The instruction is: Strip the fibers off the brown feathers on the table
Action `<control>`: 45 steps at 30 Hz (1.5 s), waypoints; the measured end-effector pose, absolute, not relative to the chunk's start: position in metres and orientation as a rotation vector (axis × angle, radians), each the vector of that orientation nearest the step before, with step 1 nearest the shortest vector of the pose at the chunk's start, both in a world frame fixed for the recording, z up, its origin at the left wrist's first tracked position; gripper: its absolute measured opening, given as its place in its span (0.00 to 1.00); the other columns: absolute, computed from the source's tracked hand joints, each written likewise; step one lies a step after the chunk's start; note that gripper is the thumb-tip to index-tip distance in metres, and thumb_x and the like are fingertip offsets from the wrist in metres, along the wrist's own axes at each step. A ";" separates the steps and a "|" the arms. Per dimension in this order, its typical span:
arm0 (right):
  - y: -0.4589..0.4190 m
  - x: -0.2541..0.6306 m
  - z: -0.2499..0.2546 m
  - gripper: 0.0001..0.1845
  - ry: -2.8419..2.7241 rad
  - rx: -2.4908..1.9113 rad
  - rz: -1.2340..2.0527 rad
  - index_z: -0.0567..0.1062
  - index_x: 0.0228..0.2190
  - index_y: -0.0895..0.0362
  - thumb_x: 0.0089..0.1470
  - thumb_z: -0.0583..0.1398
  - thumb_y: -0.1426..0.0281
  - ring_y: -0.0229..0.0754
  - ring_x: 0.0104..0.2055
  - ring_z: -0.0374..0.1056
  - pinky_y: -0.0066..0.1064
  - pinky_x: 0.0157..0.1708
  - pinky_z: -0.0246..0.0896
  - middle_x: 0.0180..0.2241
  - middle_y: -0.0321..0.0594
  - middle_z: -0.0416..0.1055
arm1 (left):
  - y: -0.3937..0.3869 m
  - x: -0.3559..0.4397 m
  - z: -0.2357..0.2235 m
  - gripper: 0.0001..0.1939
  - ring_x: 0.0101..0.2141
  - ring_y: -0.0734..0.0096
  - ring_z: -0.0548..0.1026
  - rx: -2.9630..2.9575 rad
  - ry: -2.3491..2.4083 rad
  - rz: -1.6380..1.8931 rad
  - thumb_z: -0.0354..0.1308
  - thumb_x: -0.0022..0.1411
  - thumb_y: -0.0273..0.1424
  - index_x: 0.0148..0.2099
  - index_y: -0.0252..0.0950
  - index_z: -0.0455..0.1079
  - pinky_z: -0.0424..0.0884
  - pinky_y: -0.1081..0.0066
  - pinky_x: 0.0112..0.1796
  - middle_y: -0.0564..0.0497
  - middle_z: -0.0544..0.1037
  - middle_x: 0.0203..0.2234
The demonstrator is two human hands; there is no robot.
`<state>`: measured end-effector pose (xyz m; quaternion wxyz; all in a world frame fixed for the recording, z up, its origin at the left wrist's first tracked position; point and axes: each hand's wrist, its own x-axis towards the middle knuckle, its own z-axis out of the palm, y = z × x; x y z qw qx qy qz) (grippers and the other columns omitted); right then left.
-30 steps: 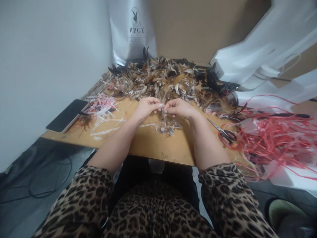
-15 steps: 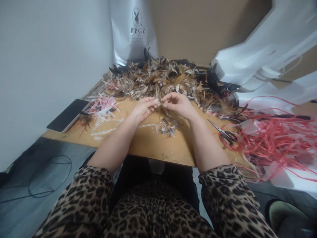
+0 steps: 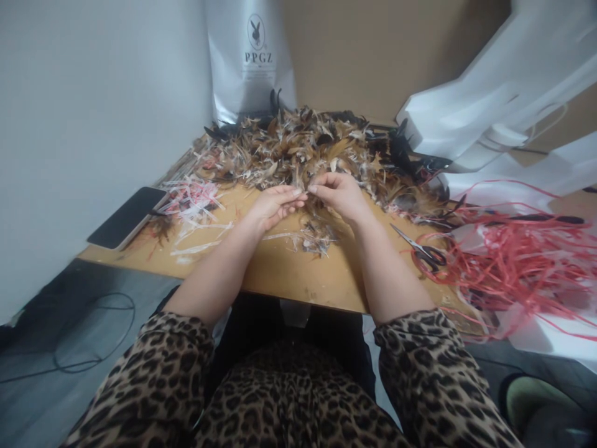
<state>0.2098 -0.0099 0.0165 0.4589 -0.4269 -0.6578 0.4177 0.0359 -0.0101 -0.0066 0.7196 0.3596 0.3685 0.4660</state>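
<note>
My left hand (image 3: 278, 204) is closed in a pinch on a feather (image 3: 297, 180), which points up from its fingertips. Close beside it, my right hand (image 3: 339, 194) is also pinched, thumb against finger, at the feather's lower end; what sits in that pinch is too small to make out. Both hands hover over the front of a big pile of brown and black feathers (image 3: 321, 140). Below them on the table lies a small heap of feather bits (image 3: 317, 239).
A phone (image 3: 128, 218) and pink-white strips (image 3: 196, 196) lie left on the wooden table (image 3: 298, 280). Scissors (image 3: 422, 249) lie right, beside tangled red string (image 3: 522, 261). Behind stand a silver bag (image 3: 254, 81) and a white machine-like object (image 3: 476, 112).
My right hand's fingertips have shifted slightly right and drawn apart a little from the left fingertips. My left fingers have extended slightly to the right.
</note>
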 end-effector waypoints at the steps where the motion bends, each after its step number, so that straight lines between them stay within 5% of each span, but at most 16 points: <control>1: -0.010 0.211 0.017 0.15 -1.618 -1.063 1.050 0.74 0.24 0.60 0.41 0.66 0.60 0.31 0.22 0.57 0.26 0.24 0.52 0.20 0.34 0.67 | -0.011 0.036 -0.006 0.03 0.24 0.80 0.76 0.808 0.819 1.023 0.62 0.54 0.22 0.34 0.28 0.71 0.67 0.84 0.22 0.47 0.79 0.26; 30: -0.021 0.196 0.020 0.14 -1.459 -1.073 1.244 0.72 0.22 0.60 0.37 0.67 0.63 0.31 0.21 0.60 0.25 0.22 0.54 0.18 0.34 0.69 | -0.015 0.041 -0.011 0.07 0.22 0.80 0.73 1.230 0.893 1.044 0.66 0.49 0.28 0.29 0.29 0.73 0.68 0.79 0.25 0.47 0.79 0.25; 39: 0.002 0.229 0.006 0.11 -1.692 -1.388 0.778 0.76 0.24 0.61 0.41 0.63 0.64 0.32 0.21 0.57 0.27 0.24 0.52 0.19 0.34 0.68 | -0.007 0.038 -0.010 0.07 0.21 0.84 0.72 0.971 0.923 1.126 0.65 0.51 0.27 0.29 0.29 0.71 0.66 0.83 0.23 0.49 0.78 0.24; 45: 0.004 0.228 -0.003 0.10 -1.839 -1.369 0.746 0.76 0.29 0.61 0.42 0.62 0.67 0.34 0.24 0.61 0.28 0.28 0.54 0.23 0.35 0.70 | -0.004 0.036 -0.013 0.07 0.21 0.84 0.73 0.893 0.894 1.179 0.65 0.51 0.26 0.30 0.29 0.70 0.66 0.84 0.22 0.50 0.77 0.23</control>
